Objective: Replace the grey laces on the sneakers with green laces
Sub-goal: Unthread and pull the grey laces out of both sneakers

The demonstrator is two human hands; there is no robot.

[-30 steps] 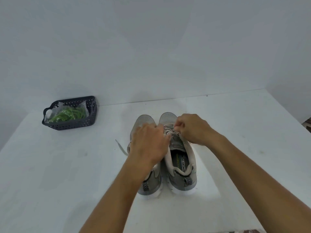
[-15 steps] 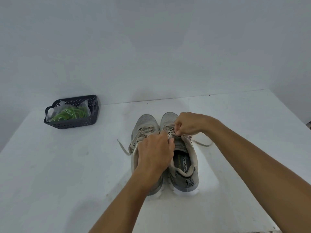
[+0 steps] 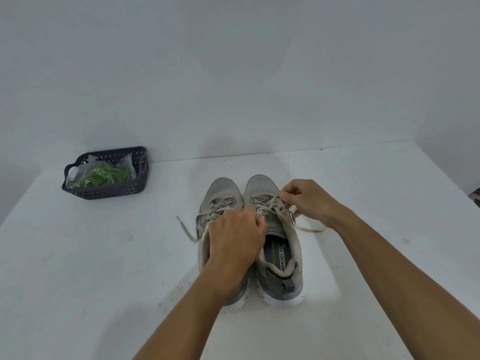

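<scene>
White table [image 3: 78,268] against plain pale grey wall [image 3: 233,74].

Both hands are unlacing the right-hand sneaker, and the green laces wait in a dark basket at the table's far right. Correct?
Not quite. In the head view the dark basket holding the green laces sits at the table's far left, not its far right. The rest stands.

One head-worn camera looks forward and down, close over the table [image 3: 91,268].
</scene>
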